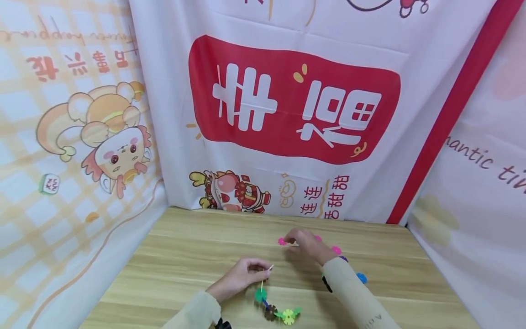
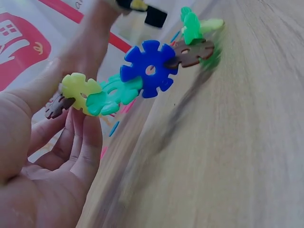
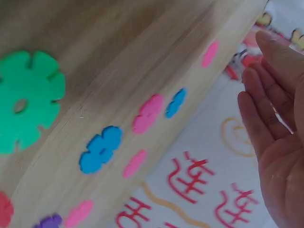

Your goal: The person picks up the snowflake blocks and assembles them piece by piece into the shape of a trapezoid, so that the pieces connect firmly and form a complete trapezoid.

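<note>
Chain point(image 2: 140, 73) nearest: loose end low by surface point(image 1: 197, 260), contact unclear; upper end pinched in L hand point(image 1: 243, 276), i.e. grip narrow. Beyond: R hand point(image 1: 306, 243), fingers loosely extended, grip apparently w/o load, just beside pink disc point(image 1: 281, 241). Risks (est.): quick L lift could swing chain, pop a slot joint; poking at pink disc could skid it off.

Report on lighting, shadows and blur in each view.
Head: fairly even light, with soft shadows on the tabletop; left wrist: the chain of flower pieces casts a long, blurred shadow across the tabletop; right wrist: hazy, the pink pieces soft-edged, the large green piece cut off by the left edge.
</note>
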`<state>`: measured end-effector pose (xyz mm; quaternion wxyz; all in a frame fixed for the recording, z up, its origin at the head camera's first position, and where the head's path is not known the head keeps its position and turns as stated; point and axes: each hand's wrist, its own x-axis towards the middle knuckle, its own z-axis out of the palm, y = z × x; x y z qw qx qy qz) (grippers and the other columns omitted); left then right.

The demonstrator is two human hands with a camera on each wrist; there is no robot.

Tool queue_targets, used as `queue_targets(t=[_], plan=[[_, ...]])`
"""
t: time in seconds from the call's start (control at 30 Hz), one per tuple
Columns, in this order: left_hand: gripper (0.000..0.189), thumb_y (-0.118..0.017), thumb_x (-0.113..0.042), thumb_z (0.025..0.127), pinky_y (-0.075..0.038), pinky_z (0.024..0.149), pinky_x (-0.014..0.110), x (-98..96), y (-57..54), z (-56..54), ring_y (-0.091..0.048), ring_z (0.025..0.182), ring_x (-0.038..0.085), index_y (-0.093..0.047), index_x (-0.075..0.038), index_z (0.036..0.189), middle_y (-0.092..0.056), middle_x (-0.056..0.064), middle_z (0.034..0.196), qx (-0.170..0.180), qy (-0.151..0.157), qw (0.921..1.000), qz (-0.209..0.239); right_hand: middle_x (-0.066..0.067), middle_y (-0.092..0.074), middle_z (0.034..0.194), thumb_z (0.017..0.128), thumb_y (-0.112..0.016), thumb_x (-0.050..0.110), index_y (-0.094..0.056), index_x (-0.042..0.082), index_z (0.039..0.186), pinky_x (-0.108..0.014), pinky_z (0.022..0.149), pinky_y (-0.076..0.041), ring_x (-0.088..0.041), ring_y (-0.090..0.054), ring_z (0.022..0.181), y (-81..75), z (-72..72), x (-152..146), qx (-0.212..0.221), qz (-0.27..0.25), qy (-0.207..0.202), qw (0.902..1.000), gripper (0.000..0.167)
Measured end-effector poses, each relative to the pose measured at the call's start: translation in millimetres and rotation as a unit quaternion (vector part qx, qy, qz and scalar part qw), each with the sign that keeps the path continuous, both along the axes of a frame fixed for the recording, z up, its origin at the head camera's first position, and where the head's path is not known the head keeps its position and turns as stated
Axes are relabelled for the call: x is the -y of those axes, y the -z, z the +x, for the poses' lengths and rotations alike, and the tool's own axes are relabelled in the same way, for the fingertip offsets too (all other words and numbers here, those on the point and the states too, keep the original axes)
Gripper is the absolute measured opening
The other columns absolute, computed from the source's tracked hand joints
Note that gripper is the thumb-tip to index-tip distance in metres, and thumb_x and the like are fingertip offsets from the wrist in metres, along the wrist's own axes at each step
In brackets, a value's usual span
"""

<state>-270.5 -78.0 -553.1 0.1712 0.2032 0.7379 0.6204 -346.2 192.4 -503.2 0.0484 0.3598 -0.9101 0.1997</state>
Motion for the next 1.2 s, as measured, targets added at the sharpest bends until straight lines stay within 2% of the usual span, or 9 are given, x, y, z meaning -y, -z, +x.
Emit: queue_targets(t=[0.13, 0.33, 0.4, 0.6, 0.77, 0.87, 0.97, 1.07, 1.2], plan=[[0.033, -0.075, -0.023, 0.1, -0.057, 0.089, 0.018, -3.7, -0.8, 2.0, -0.069, 0.104, 0.014, -0.073, -0.004, 0.126, -0.074, 0.017, 0.123, -0.002, -0.005, 1.0, 0.003, -0.017, -0.077, 0.111, 0.09, -0.081, 0.005, -0.075, -0.002, 0.115, -0.044, 0.092, -0.063, -0.028, -0.073, 0.101, 9.8, -14.7, -4.2, 0.044, -0.017, 0.051, 0.9976, 0.027], [0.034, -0.074, -0.025, 0.101, -0.057, 0.09, 0.018, -6.9, -2.9, 5.9, -0.07, 0.103, 0.011, -0.072, -0.002, 0.126, -0.074, 0.018, 0.123, 0.0, -0.002, 1.0, 0.001, -0.02, -0.077, 0.108, 0.09, -0.08, 0.003, -0.075, -0.005, 0.112, -0.049, 0.092, -0.063, -0.031, -0.073, 0.099, 21.0, -26.6, -0.4, 0.046, -0.031, 0.078, 0.9954, 0.024], [0.033, -0.074, -0.024, 0.101, -0.056, 0.09, 0.018, -7.6, -3.5, 5.6, -0.07, 0.103, 0.011, -0.072, -0.002, 0.125, -0.075, 0.018, 0.123, -0.005, -0.005, 1.0, -0.001, -0.018, -0.077, 0.104, 0.091, -0.08, 0.003, -0.076, -0.003, 0.108, -0.046, 0.089, -0.063, -0.029, -0.073, 0.096, 23.2, -30.4, 2.7, 0.04, -0.032, 0.083, 0.9952, 0.019], [0.033, -0.074, -0.023, 0.1, -0.057, 0.089, 0.017, -10.8, -3.6, 6.3, -0.069, 0.103, 0.014, -0.072, -0.001, 0.125, -0.076, 0.013, 0.119, -0.006, -0.004, 1.0, 0.004, -0.014, -0.077, 0.092, 0.088, -0.083, 0.002, -0.078, -0.002, 0.098, -0.035, 0.077, -0.062, -0.025, -0.071, 0.083, 32.9, -36.0, 7.3, 0.014, -0.025, 0.058, 0.9979, 0.012], [0.034, -0.074, -0.023, 0.1, -0.057, 0.089, 0.018, -10.6, -3.2, 10.3, -0.069, 0.103, 0.014, -0.072, 0.0, 0.125, -0.076, 0.009, 0.117, -0.005, -0.006, 1.0, 0.001, -0.01, -0.077, 0.092, 0.086, -0.085, 0.004, -0.078, 0.001, 0.098, -0.033, 0.079, -0.062, -0.018, -0.069, 0.083, 40.9, -36.6, 7.0, 0.026, -0.029, 0.071, 0.9967, 0.014], [0.034, -0.074, -0.024, 0.1, -0.056, 0.089, 0.017, -9.3, -5.2, 11.1, -0.069, 0.103, 0.013, -0.071, 0.0, 0.126, -0.075, 0.011, 0.118, -0.005, -0.009, 0.9999, 0.001, -0.004, -0.076, 0.089, 0.087, -0.083, 0.004, -0.078, 0.006, 0.093, -0.031, 0.078, -0.061, -0.013, -0.066, 0.082, 39.8, -36.2, 6.2, 0.053, -0.043, 0.089, 0.9937, 0.008], [0.035, -0.074, -0.024, 0.101, -0.056, 0.09, 0.017, -7.7, -8.8, 11.3, -0.069, 0.104, 0.013, -0.071, 0.0, 0.127, -0.074, 0.016, 0.121, -0.006, -0.009, 0.9999, 0.003, 0.0, -0.072, 0.084, 0.09, -0.08, 0.004, -0.075, 0.008, 0.086, -0.026, 0.072, -0.056, -0.01, -0.061, 0.078, 34.1, -32.4, 4.4, 0.08, -0.064, 0.1, 0.9897, 0.007], [0.036, -0.073, -0.023, 0.101, -0.056, 0.089, 0.016, -5.6, -11.8, 11.4, -0.068, 0.104, 0.014, -0.069, 0.001, 0.128, -0.073, 0.018, 0.123, -0.007, -0.006, 0.9999, 0.006, 0.001, -0.069, 0.08, 0.093, -0.076, 0.003, -0.074, 0.008, 0.085, -0.021, 0.063, -0.05, -0.009, -0.057, 0.072, 23.3, -23.0, 2.9, 0.107, -0.082, 0.1, 0.9859, 0.01], [0.034, -0.071, -0.021, 0.102, -0.056, 0.089, 0.016, -2.4, -13.4, 10.2, -0.069, 0.104, 0.013, -0.069, 0.002, 0.128, -0.073, 0.02, 0.124, -0.008, -0.007, 0.9999, 0.009, 0.0, -0.068, 0.079, 0.096, -0.072, 0.002, -0.074, 0.006, 0.088, -0.02, 0.06, -0.048, -0.009, -0.056, 0.07, 7.5, -7.8, 2.9, 0.13, -0.091, 0.095, 0.9828, 0.009]])
